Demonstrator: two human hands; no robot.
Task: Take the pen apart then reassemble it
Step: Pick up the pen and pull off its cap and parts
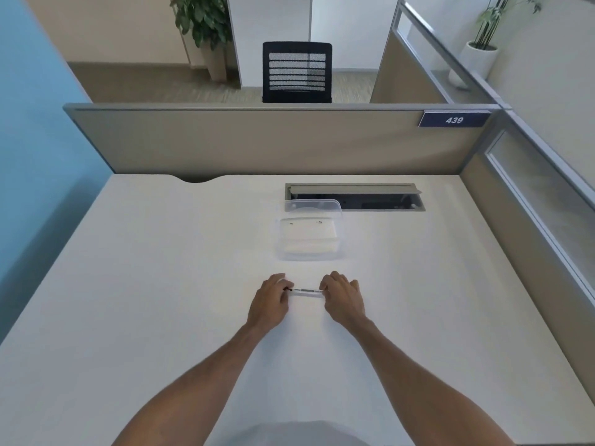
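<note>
A slim pen (pixel 306 291) with a clear barrel and a dark refill inside is held level just above the white desk (pixel 161 284), between both hands. My left hand (pixel 270 299) pinches its left end, where a dark red tip shows at the fingers. My right hand (pixel 343 297) grips the right end, which is hidden under the fingers. The pen looks to be in one piece, though it is small and slightly blurred.
A clear plastic box (pixel 308 239) stands on the desk beyond my hands, with its lid (pixel 312 206) leaning behind it. Behind that is an open cable slot (pixel 354 197). Beige partitions (pixel 257 140) wall the desk at the back and right.
</note>
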